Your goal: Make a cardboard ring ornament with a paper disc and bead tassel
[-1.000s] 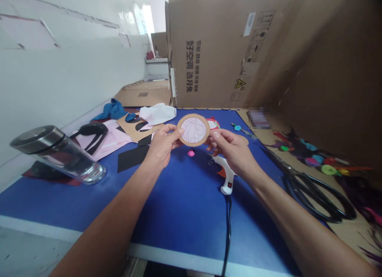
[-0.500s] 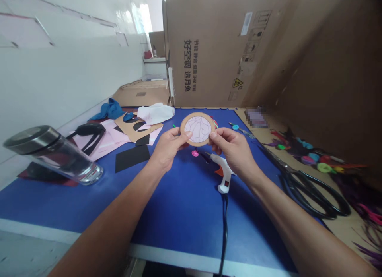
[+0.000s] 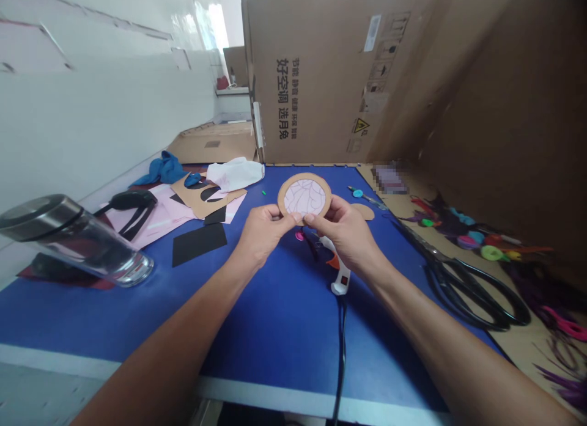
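Note:
A round cardboard disc point(image 3: 304, 198) with a pale lilac, vein-patterned centre and a brown rim is held up in front of me. My left hand point(image 3: 263, 233) grips its lower left edge, the thumb pressed on the front. My right hand point(image 3: 347, 233) pinches the lower right edge, its thumb close to the left one. Below the right hand lies a white glue gun point(image 3: 340, 280) with an orange trigger, partly covered by that hand. A small pink round piece point(image 3: 299, 235) shows beneath the disc.
A glass bottle point(image 3: 87, 249) stands at the left beside black card point(image 3: 199, 244) and cardboard scraps point(image 3: 202, 200). Large black scissors point(image 3: 472, 291) lie at the right, near a compass-like tool point(image 3: 362, 195). A tan rounded piece point(image 3: 364, 211) lies behind my right hand. Big cardboard walls point(image 3: 321, 77) rise behind.
Both thumbs have moved closer together along the disc's lower edge. The right hand has shifted left and down around the rim. The view has turned slightly right.

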Demonstrator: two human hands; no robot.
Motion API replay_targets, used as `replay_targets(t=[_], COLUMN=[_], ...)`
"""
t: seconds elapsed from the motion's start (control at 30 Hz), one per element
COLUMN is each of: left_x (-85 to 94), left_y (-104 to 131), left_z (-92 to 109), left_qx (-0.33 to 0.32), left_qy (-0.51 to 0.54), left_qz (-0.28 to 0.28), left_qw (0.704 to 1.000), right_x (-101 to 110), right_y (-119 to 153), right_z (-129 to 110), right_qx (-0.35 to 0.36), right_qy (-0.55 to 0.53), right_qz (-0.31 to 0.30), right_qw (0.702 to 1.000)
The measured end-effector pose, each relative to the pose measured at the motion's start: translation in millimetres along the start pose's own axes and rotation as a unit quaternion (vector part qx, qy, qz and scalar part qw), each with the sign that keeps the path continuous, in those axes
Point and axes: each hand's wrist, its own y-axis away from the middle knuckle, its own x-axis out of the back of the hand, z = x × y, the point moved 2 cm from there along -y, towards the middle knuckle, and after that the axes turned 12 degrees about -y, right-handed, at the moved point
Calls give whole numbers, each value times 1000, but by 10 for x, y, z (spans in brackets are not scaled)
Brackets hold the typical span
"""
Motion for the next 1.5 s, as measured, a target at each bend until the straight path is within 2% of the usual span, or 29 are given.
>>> replay_targets(t=[0.2, 0.43, 0.57, 0.8, 1.03, 1.5], left_x=[-11, -15, -13, -15, -28, -33], left_y=[-10, -4, -6, -6, -4, 8], left_z=[-14, -17, -22, -19, -51, 8], left_qx=[-10, -9, 10, 5, 12, 8], left_qy=[-3, 7, 1, 12, 2, 25], left_qz=[-3, 8, 13, 8, -4, -24], left_qw=[1000, 1000, 1000, 1000, 1000, 999], right_x=[31, 27, 53, 85, 190, 202], right_y=[7, -26, -49, -77, -112, -107], right_z=[-18, 26, 40, 29, 14, -36], right_qx=[-7, 8, 30, 42, 65, 69], right_qy=[27, -17, -29, -32, -58, -59], right_qz=[1, -11, 6, 12, 56, 61], right_qw=[1000, 1000, 999, 999, 995, 994])
